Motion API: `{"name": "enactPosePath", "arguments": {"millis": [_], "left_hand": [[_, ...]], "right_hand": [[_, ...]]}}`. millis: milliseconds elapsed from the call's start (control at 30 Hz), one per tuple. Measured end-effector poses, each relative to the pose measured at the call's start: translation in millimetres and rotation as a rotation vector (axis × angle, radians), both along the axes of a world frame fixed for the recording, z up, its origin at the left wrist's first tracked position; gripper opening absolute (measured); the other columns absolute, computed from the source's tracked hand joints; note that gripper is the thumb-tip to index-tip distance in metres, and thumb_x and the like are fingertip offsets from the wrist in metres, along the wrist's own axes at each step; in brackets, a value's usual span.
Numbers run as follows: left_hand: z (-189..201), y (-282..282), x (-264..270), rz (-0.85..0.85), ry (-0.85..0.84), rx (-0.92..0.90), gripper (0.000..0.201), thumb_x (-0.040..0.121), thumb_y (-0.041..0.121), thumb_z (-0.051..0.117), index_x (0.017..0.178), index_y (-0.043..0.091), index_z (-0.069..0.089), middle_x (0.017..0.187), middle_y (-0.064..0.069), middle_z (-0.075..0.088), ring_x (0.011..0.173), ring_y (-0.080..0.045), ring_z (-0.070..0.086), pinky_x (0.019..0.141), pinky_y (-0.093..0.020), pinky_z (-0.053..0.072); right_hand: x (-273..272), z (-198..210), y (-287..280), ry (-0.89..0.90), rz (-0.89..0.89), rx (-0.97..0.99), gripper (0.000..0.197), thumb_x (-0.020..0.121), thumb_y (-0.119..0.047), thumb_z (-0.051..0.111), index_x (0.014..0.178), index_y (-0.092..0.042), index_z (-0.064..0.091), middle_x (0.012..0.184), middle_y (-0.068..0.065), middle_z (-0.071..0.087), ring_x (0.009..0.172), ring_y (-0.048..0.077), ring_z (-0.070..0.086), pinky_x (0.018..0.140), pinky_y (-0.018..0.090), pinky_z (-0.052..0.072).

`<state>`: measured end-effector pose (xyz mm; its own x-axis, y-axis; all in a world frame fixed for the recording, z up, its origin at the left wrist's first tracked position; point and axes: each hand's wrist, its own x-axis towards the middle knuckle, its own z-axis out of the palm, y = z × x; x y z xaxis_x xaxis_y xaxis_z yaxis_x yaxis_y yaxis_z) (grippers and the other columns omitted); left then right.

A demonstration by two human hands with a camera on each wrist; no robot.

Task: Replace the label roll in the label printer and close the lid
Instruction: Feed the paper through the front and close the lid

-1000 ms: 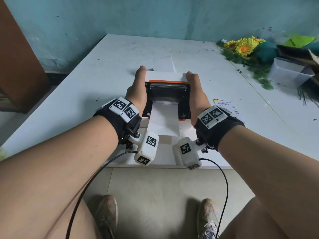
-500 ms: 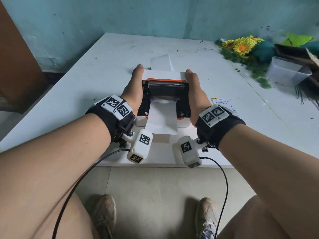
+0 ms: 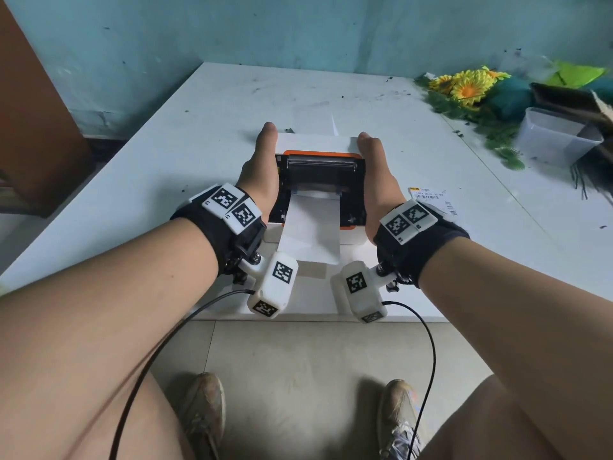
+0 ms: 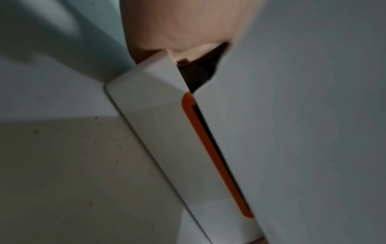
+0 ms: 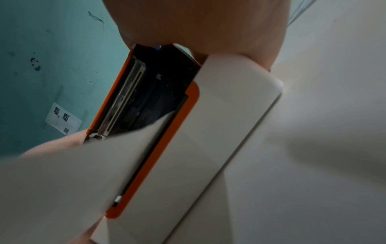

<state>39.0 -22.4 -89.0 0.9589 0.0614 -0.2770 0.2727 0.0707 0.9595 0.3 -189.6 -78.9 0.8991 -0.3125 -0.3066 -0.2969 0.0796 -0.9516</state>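
The white plastic label printer with orange trim sits near the front edge of the white tabletop, between both hands. Compared with a second ago, the hinged white lid has swung a little nearer, and the hands have travelled with it; the dark print mechanism is less exposed from above. The left wrist view shows only a narrow dark gap left between lid and body along the orange edge, so the lid reads as partly lowered but not yet latched.

The left hand presses flat against the lid's left side and the right hand against its right side. The thumbs lie extended along the lid's edges; the fingers themselves are hidden behind it, so I cannot tell how far they curl.

A strip of white label paper runs out of the printer's near side and drapes over the front toward the person, which suggests the new roll is already seated. What remains, by my judgement, is pushing the lid fully down without trapping the strip crookedly.
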Motion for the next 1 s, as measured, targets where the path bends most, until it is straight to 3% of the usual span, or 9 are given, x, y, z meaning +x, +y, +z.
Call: {"name": "enactPosePath", "arguments": {"millis": [67, 133, 200, 300, 367, 533, 700, 900, 1000], "left_hand": [[-5, -1, 4, 0.047, 0.000, 0.009, 0.105, 0.052, 0.100, 0.041, 0.119, 0.028, 0.077, 0.117, -0.008, 0.080, 0.110, -0.036, 0.075, 0.107, -0.053, 0.055], [-6, -2, 4, 0.054, 0.003, 0.021, 0.105, 0.051, 0.100, 0.041, 0.120, 0.028, 0.076, 0.117, -0.008, 0.080, 0.110, -0.036, 0.075, 0.107, -0.052, 0.055], [2, -3, -4, 0.034, 0.002, 0.023, 0.089, 0.066, 0.097, 0.042, 0.111, 0.029, 0.077, 0.110, -0.007, 0.081, 0.105, -0.034, 0.076, 0.102, -0.048, 0.058], [6, -1, -5, -0.014, -0.010, -0.022, 0.056, 0.099, 0.078, 0.042, 0.094, 0.031, 0.073, 0.095, -0.001, 0.079, 0.094, -0.026, 0.077, 0.083, -0.035, 0.059], [5, 1, -3, -0.048, -0.008, -0.057, 0.056, 0.100, 0.075, 0.044, 0.096, 0.029, 0.077, 0.093, -0.002, 0.082, 0.095, -0.030, 0.079, 0.078, -0.036, 0.060], [5, 5, -1, -0.094, 0.000, -0.059, 0.056, 0.102, 0.071, 0.044, 0.095, 0.027, 0.077, 0.081, -0.001, 0.081, 0.071, -0.023, 0.078, 0.061, -0.028, 0.059], [10, 10, -1, -0.148, -0.002, -0.089, 0.054, 0.106, 0.065, 0.043, 0.091, 0.023, 0.073, 0.069, -0.001, 0.077, 0.050, -0.019, 0.072, 0.044, -0.021, 0.053], [10, 5, 0, -0.103, -0.015, -0.098, 0.055, 0.106, 0.065, 0.042, 0.082, 0.024, 0.071, 0.068, 0.000, 0.074, 0.051, -0.021, 0.068, 0.050, -0.020, 0.051], [7, 2, 2, -0.080, -0.006, -0.097, 0.056, 0.103, 0.070, 0.043, 0.084, 0.025, 0.072, 0.074, -0.002, 0.074, 0.061, -0.024, 0.068, 0.060, -0.027, 0.051]], "right_hand": [[1, 0, 0, 0.002, 0.000, 0.006, 0.061, 0.077, -0.082, 0.057, 0.091, -0.025, 0.074, 0.106, 0.011, 0.082, 0.097, 0.031, 0.078, 0.095, 0.045, 0.060], [2, 0, -1, 0.014, 0.010, 0.016, 0.065, 0.070, -0.084, 0.058, 0.094, -0.025, 0.074, 0.100, 0.009, 0.081, 0.092, 0.031, 0.078, 0.096, 0.047, 0.060], [3, 0, -1, 0.019, 0.013, 0.025, 0.067, 0.068, -0.084, 0.059, 0.094, -0.025, 0.074, 0.096, 0.008, 0.080, 0.088, 0.030, 0.077, 0.093, 0.046, 0.061], [3, 0, -4, 0.010, 0.045, 0.048, 0.056, 0.079, -0.078, 0.061, 0.093, -0.025, 0.071, 0.092, 0.006, 0.078, 0.082, 0.028, 0.076, 0.080, 0.040, 0.061], [3, 2, -7, -0.009, 0.071, 0.075, 0.050, 0.086, -0.073, 0.061, 0.091, -0.025, 0.070, 0.086, 0.004, 0.077, 0.078, 0.026, 0.075, 0.073, 0.036, 0.060], [5, 2, -12, -0.016, 0.095, 0.082, 0.045, 0.092, -0.068, 0.059, 0.086, -0.024, 0.067, 0.066, -0.002, 0.074, 0.063, 0.019, 0.072, 0.059, 0.027, 0.054], [6, 3, -14, -0.015, 0.143, 0.080, 0.046, 0.096, -0.068, 0.055, 0.086, -0.025, 0.065, 0.066, -0.003, 0.076, 0.070, 0.020, 0.073, 0.063, 0.029, 0.053], [7, 5, -14, -0.021, 0.159, 0.073, 0.047, 0.096, -0.068, 0.054, 0.084, -0.024, 0.065, 0.066, -0.002, 0.076, 0.080, 0.024, 0.073, 0.074, 0.034, 0.055], [7, 7, -13, -0.010, 0.185, 0.065, 0.049, 0.095, -0.070, 0.054, 0.090, -0.024, 0.068, 0.083, 0.001, 0.081, 0.087, 0.025, 0.077, 0.083, 0.038, 0.060]]}}
